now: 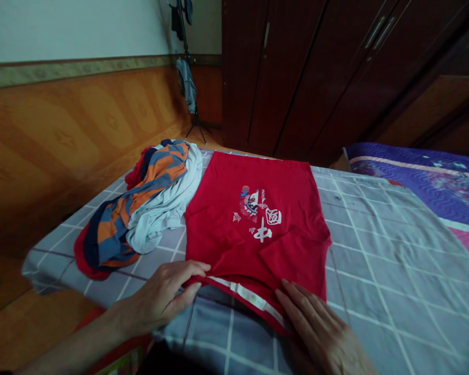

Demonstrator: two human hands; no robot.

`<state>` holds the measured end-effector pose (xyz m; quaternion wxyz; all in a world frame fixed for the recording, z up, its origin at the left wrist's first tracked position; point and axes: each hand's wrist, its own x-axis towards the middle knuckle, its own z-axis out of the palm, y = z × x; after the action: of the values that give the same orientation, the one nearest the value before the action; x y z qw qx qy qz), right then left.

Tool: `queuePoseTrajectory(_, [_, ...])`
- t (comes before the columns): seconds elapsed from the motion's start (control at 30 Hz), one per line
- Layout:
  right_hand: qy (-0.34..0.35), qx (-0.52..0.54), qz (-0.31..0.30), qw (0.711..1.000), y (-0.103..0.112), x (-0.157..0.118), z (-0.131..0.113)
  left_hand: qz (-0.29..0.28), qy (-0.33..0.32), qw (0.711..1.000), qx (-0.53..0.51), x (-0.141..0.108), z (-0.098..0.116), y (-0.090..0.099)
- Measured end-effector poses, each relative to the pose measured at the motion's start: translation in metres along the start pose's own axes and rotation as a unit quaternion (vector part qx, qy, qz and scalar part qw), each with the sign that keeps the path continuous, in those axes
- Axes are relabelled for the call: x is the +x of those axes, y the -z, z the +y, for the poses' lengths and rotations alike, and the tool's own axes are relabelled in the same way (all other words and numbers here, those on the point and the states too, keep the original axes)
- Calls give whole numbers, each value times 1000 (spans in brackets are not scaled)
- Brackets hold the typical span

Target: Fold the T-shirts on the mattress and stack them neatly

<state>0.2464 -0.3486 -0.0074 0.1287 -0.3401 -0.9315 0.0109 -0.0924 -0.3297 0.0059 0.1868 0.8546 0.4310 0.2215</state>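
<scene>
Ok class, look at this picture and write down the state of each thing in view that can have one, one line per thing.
Red T-shirt, spread flat on the bed, print facing up, near edge showing a white strip.
Left hand, fingers on the shirt's near edge.
Right hand, fingers on the shirt's near edge.
Striped garment, crumpled in a heap.
Pale blue garment, bunched beside it.
Wardrobe doors, shut.

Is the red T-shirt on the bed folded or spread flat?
Partly folded: the red T-shirt lies flat, one sleeve turned in over its front; the left hand and right hand are at its near edge.
</scene>
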Motion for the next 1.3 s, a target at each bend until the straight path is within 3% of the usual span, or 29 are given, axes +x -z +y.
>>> queuePoseTrajectory(0.2, [20, -4, 76, 997, -17, -10, 6, -35, -97, 992, 69, -8, -2, 1])
queuePoseTrajectory(0.37, [40, -18, 52, 998, -23, -21, 7, -68, -125, 985, 100, -16, 3, 7])
queuePoseTrajectory(0.47, [6, -59, 27, 998, -17, -24, 7, -48, -118, 984, 123, -20, 0, 1])
queuePoseTrajectory(0.53, [-13, -71, 41, 997, -13, -27, 9, -23, -124, 982, 139, -21, -3, -3])
queuePoseTrajectory(0.63, [-3, -65, 62, 996, -10, -33, 15, 13, -154, 980, 127, -23, -7, -3])
queuePoseTrajectory(0.73, [1, -41, 51, 998, -9, -39, 20, 14, -172, 979, 105, -26, -10, 0])
queuePoseTrajectory(0.97, [-86, -15, 49, 995, -12, -35, 27, -38, -106, 978, 175, -22, -28, -1])
queuePoseTrajectory(1.07, [-80, -10, 44, 996, -14, -34, 36, -72, -126, 975, 169, -11, -34, 4])
queuePoseTrajectory(1.2, [-78, 78, 48, 993, -7, -28, 49, -108, -118, 984, 84, 1, -43, 14])
queuePoseTrajectory(1.3, [-137, 199, 69, 968, 8, -12, 56, -115, -16, 993, -16, 11, -52, 21])
